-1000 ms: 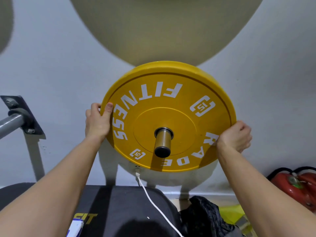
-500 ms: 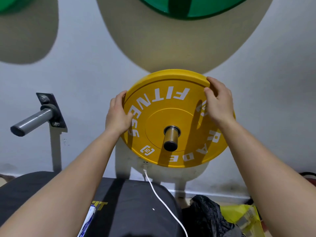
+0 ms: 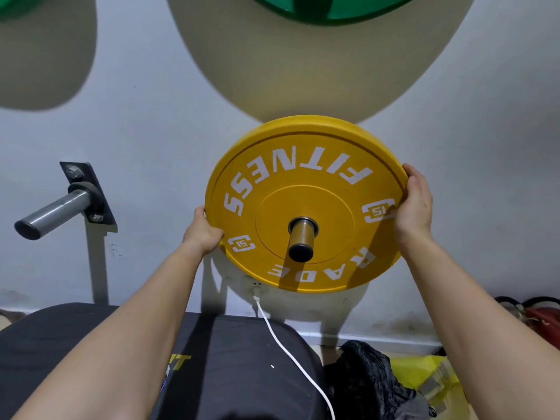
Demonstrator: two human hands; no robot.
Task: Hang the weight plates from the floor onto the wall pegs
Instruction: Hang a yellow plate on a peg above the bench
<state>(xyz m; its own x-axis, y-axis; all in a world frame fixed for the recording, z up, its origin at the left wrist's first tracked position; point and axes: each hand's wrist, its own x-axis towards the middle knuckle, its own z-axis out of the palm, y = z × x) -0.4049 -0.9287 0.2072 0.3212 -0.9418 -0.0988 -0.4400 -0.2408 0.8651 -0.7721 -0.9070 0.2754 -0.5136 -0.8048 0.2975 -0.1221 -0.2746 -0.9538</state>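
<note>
While both hands grip its rim, the round yellow rubber weight plate [image 3: 306,189] sits threaded on a brass-coloured metal wall peg [image 3: 301,239], whose dark end sticks out of the centre hole towards the camera. White lettering runs round the plate's face: "FITNESS" along the top, upside down, "RADE" along the bottom right, and a boxed "15" near each hand. The left hand [image 3: 202,233] curls round the lower left edge, fingers hidden behind the plate; the right hand [image 3: 413,204] clasps the upper right edge, thumb on the face. Above the hands, the lower edge of a green plate [image 3: 333,10] hangs on the white wall [image 3: 151,131], well apart from the yellow one. Left of the left hand, a bare grey steel peg [image 3: 54,212] juts from a dark bracket, with open wall around it. Below the arms lies a black padded surface [image 3: 242,374] with part of a yellow printed word, not readable. A white cable [image 3: 288,350] runs across it from a socket just under the plate. Beneath the right forearm lie a black bundle [image 3: 363,377] and a yellow bag [image 3: 430,377].
</note>
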